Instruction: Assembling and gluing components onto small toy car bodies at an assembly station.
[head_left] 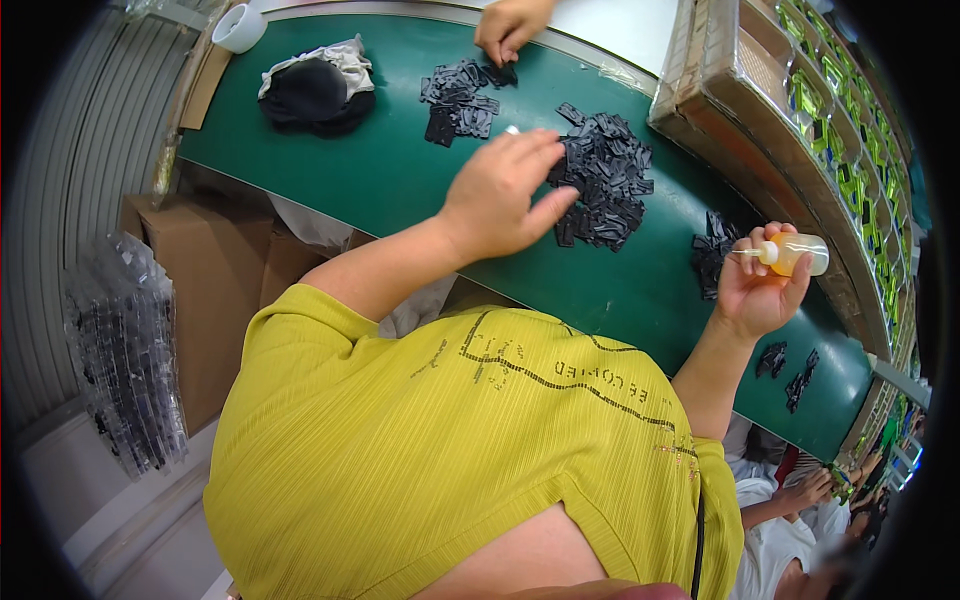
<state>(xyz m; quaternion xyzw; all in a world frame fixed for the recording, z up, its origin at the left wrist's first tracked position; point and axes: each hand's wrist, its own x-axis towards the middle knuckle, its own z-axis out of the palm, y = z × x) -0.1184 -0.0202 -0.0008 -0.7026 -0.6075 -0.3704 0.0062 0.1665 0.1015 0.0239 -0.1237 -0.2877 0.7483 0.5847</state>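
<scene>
On the green desk [390, 180], a heap of black parts [608, 180] lies by the loosely spread left hand [508, 192], which should part pieces gently, while the right hand [757, 294], gripping a dropper bottle [806, 255], had best keep its needle tip [742, 251] clear of fingers.

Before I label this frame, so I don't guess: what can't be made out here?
All in the head view:
Left hand: palm hidden by the back of the hand.
Large pile of black parts: lower pieces hidden by those on top.
Right hand: palm partly covered by the bottle it holds.
Other person's hand: its arm is cut off by the upper edge.
</scene>
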